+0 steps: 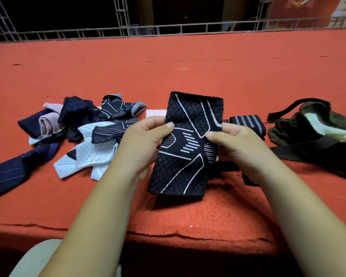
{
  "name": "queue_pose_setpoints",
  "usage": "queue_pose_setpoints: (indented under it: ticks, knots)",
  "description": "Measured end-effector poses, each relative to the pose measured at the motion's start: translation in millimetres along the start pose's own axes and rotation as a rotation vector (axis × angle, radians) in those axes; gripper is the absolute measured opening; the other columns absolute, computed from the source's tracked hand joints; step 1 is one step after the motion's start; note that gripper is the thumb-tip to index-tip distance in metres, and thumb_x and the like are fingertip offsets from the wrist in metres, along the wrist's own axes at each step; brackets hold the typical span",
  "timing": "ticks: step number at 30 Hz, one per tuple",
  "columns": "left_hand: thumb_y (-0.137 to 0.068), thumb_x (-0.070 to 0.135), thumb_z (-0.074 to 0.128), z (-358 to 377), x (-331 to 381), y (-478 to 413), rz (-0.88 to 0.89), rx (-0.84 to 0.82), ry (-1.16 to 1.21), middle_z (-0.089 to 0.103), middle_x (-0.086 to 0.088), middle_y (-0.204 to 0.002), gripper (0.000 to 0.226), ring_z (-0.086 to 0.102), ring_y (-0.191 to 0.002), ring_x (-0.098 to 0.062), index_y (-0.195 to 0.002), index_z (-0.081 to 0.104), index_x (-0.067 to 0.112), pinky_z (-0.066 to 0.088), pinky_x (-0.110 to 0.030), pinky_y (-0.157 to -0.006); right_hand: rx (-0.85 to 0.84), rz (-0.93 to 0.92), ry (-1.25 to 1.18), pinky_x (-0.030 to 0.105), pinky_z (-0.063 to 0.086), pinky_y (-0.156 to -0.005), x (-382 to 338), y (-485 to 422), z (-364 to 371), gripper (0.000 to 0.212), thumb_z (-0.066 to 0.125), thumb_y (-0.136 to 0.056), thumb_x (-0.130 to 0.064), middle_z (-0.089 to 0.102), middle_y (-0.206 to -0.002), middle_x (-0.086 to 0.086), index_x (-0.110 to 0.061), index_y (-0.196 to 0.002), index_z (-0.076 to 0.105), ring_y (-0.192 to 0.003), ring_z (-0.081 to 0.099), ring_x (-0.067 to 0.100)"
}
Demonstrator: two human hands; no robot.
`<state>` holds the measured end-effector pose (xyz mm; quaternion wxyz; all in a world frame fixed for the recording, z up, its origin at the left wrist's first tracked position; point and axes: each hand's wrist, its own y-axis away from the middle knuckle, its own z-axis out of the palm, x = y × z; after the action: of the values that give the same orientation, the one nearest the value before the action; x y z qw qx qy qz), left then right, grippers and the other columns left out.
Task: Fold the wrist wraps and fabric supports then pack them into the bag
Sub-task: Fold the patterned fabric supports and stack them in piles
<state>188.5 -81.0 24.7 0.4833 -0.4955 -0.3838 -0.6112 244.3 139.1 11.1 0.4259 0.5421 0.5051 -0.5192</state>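
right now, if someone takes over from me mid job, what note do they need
Left hand pinches the left edge of the black knitted support with white line pattern; right hand pinches its right edge, above the red carpeted table.
Further left: a jumbled pile of navy, white and pink fabric supports, unfolded.
Right: a black grey-striped wrist wrap, seemingly folded, then the dark olive fabric bag.
Left: fold this one and the pile, pack all.

Bright, even overhead light covers the red carpet (188, 62); the black support (186, 148) casts a soft shadow beneath. Behind the bowed railing (168, 30) all is dark. Detail slightly soft.
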Motion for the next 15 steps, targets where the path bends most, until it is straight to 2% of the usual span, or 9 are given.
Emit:
queue_pose_setpoints:
  ticks: [2, 3, 6, 8, 9, 10, 12, 13, 15]
  knots:
    - [-0.101, 0.006, 0.068, -3, 2, 1, -0.009, 0.001, -0.041, 0.079, -0.021, -0.106, 0.015, 0.075, -0.079, -0.025, -0.114, 0.076, 0.005, 0.062, -0.028, -0.055, -0.009, -0.002, -0.022, 0.038, 0.056, -0.073, 0, 1, 2, 0.018, 0.067, -0.103, -0.016, 0.079, -0.116, 0.016, -0.007, -0.116, 0.076, -0.090, 0.071, 0.025]
    - [-0.101, 0.007, 0.068, -5, 3, 1, -0.008, -0.007, -0.066, 0.079, -0.020, -0.109, 0.016, 0.074, -0.079, -0.024, -0.115, 0.076, 0.008, 0.059, -0.026, -0.053, -0.018, -0.010, -0.042, 0.036, 0.055, -0.072, -2, 2, 3, 0.017, 0.067, -0.104, -0.016, 0.080, -0.116, 0.014, -0.011, -0.116, 0.077, -0.088, 0.070, 0.023]
    - [-0.104, 0.007, 0.065, -13, 4, -1, 0.007, -0.061, -0.120, 0.078, -0.009, -0.110, 0.024, 0.073, -0.077, -0.015, -0.124, 0.073, 0.014, 0.062, -0.031, -0.064, -0.035, -0.019, -0.091, 0.030, 0.055, -0.069, 1, -2, 2, 0.017, 0.065, -0.106, -0.019, 0.080, -0.112, 0.012, -0.019, -0.117, 0.078, -0.081, 0.067, 0.018]
    - [-0.105, 0.005, 0.062, -17, 6, -1, 0.010, -0.105, -0.138, 0.078, -0.008, -0.113, 0.025, 0.073, -0.082, -0.015, -0.127, 0.072, 0.014, 0.064, -0.039, -0.083, -0.042, -0.017, -0.132, 0.021, 0.050, -0.058, 3, -3, 3, 0.021, 0.064, -0.105, -0.016, 0.076, -0.105, 0.010, -0.022, -0.119, 0.078, -0.072, 0.058, 0.019]
    - [-0.105, 0.004, 0.061, -18, 6, -2, 0.011, -0.122, -0.132, 0.079, -0.009, -0.112, 0.025, 0.073, -0.084, -0.016, -0.126, 0.071, 0.012, 0.063, -0.039, -0.087, -0.042, -0.004, -0.172, 0.019, 0.044, -0.055, 3, -4, 4, 0.024, 0.062, -0.104, -0.012, 0.072, -0.103, 0.010, -0.022, -0.120, 0.078, -0.070, 0.050, 0.022]
    - [-0.105, 0.002, 0.060, -18, 7, -2, 0.013, -0.141, -0.116, 0.080, -0.007, -0.103, 0.024, 0.072, -0.078, -0.012, -0.125, 0.070, 0.009, 0.063, -0.033, -0.082, -0.042, 0.016, -0.232, 0.019, 0.040, -0.053, 3, -5, 4, 0.027, 0.058, -0.104, -0.009, 0.070, -0.100, 0.010, -0.020, -0.119, 0.077, -0.069, 0.046, 0.023]
    - [-0.105, -0.005, 0.054, -17, 9, -2, 0.004, -0.169, -0.088, 0.071, 0.004, -0.073, 0.024, 0.059, -0.055, -0.001, -0.121, 0.069, 0.005, 0.056, -0.019, -0.064, -0.063, 0.061, -0.362, 0.015, 0.042, -0.047, 0, -3, 5, 0.036, 0.045, -0.105, 0.001, 0.071, -0.083, 0.005, -0.015, -0.114, 0.075, -0.057, 0.054, 0.015]
    - [-0.103, -0.009, 0.052, -18, 9, -2, -0.006, -0.176, -0.075, 0.066, 0.006, -0.066, 0.026, 0.056, -0.052, -0.001, -0.117, 0.069, 0.005, 0.054, -0.018, -0.062, -0.073, 0.072, -0.409, 0.016, 0.049, -0.048, -1, -3, 5, 0.039, 0.041, -0.104, 0.004, 0.072, -0.080, 0.003, -0.015, -0.112, 0.075, -0.058, 0.060, 0.011]
    - [-0.101, -0.013, 0.047, -17, 11, -2, -0.030, -0.184, -0.046, 0.069, 0.000, -0.069, 0.031, 0.063, -0.058, -0.005, -0.104, 0.071, 0.007, 0.058, -0.021, -0.065, -0.088, 0.078, -0.466, 0.023, 0.059, -0.062, -3, -3, 5, 0.043, 0.039, -0.100, 0.002, 0.074, -0.092, 0.009, -0.015, -0.108, 0.078, -0.076, 0.067, 0.016]
